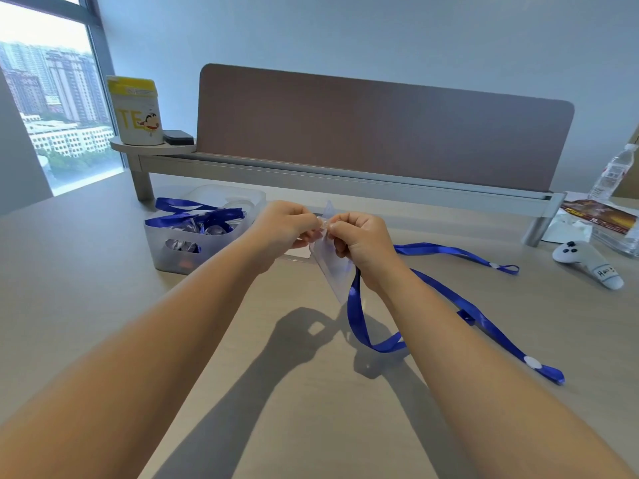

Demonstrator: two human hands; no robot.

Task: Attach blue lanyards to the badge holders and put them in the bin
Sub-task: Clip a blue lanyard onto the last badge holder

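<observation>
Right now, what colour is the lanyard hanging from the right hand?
Blue, a satin-like ribbon lanyard; the head view shows it.

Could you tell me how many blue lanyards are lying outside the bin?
2: one lanyard hanging from the right hand, another lanyard on the table behind it.

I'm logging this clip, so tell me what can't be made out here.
- Head view: whether the lanyard clip is through the badge holder; the left hand and right hand cover it.
- Bin contents low down: frosted wall blurs them.
- Water bottle: label too small.
</observation>
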